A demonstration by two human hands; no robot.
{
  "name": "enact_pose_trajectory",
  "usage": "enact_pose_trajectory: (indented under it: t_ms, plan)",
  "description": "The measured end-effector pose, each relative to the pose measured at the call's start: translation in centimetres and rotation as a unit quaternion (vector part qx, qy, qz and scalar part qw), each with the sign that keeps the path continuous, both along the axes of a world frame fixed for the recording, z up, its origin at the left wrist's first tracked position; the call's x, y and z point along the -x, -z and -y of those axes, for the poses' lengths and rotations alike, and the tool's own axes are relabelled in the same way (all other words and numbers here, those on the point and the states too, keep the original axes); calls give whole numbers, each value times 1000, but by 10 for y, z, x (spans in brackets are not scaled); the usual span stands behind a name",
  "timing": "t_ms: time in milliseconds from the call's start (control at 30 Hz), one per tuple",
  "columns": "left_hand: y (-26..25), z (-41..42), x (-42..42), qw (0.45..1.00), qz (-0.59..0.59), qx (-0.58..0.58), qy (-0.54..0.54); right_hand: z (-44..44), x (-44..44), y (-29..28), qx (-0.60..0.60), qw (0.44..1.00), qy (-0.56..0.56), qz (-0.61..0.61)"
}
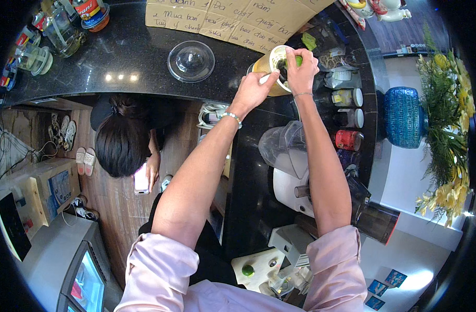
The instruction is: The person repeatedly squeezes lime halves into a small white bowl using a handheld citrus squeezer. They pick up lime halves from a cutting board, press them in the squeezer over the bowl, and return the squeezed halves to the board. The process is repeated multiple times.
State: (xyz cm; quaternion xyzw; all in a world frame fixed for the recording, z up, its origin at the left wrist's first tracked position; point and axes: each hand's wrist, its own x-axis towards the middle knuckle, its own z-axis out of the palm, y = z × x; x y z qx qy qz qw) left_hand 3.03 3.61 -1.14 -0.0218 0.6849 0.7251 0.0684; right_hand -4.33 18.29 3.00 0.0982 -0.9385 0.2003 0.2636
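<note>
At the counter's far corner stands a tan ribbed container (262, 66) with a white-rimmed opening tilted towards me. Inside its rim (276, 53) I see white slats and something dark. My left hand (257, 89) is at the near side of the opening, thumb and fingers closed on a small light-coloured utensil (264, 79), whose kind is unclear. Over the opening, my right hand (301, 72) pinches a green lime piece (298, 61), partly covered by the fingers. The fingers also hide much of the inside.
Left of the container lies a clear dome lid (191, 61) below a cardboard sign (226, 19) bearing handwriting. Jars (347, 97) line the right side. A white appliance (292, 191) stands under my right forearm. A person (122, 136) with a phone (142, 179) is below the counter.
</note>
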Motion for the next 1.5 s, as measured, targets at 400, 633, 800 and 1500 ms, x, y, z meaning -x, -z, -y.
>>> enact_pose_trajectory:
  t_ms: [400,633,800,1500]
  plan:
    - [7,-4,2,1000,-11,-19,-11,2,1,-1,-70,995,-46,-49]
    - [4,-3,1,1000,-18,-1,-7,2,2,-1,-69,996,-36,-35]
    - [3,-1,-1,1000,-14,-14,-5,-1,5,-4,-50,998,-40,-9]
    - [2,-3,0,999,6,-35,3,1,6,-10,-70,997,-33,7]
